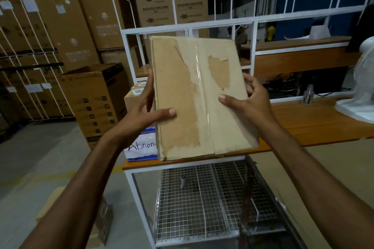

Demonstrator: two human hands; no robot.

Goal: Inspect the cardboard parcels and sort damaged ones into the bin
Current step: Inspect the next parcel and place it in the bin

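Observation:
I hold a flat cardboard parcel (198,97) upright in front of me, above the table's front edge. Its top paper layer is torn away in two large patches, and clear tape runs down the middle seam. My left hand (149,105) grips the parcel's left edge with the thumb across the front. On the right edge, my right hand (247,101) grips it the same way, thumb on the face. A blue bin (141,147) with a white label reading "Abnorm…" stands on the table, partly hidden behind the parcel. More small parcels (134,95) lie behind the bin.
The orange-topped table (303,125) with a white frame runs to the right, bearing a white fan (362,95) and a small bottle (307,95). A wire-mesh cage (202,198) sits below. Tall stacked cartons (60,36) and an open box (97,99) fill the left.

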